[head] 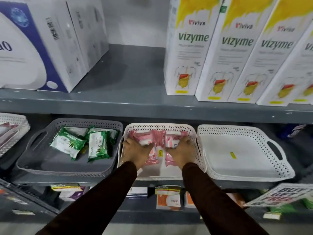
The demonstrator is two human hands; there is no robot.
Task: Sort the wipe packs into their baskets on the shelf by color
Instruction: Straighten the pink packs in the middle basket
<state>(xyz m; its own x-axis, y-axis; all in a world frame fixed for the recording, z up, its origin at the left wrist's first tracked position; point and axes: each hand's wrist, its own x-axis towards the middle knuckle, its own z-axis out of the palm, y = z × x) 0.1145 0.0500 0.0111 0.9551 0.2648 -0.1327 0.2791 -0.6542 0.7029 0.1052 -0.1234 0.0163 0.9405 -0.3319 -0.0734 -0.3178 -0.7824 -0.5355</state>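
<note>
Your left hand and right hand grip pink wipe packs inside the white basket; "vizyme" boxes stand above your right hand.

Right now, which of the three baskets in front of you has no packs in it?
The white basket on the far right: it holds only a small yellow sticker. The grey basket holds green packs, and the middle basket holds pink packs.

Both hands on pink packs — middle basket

pink wipe packs, green wipe packs, grey basket
</note>
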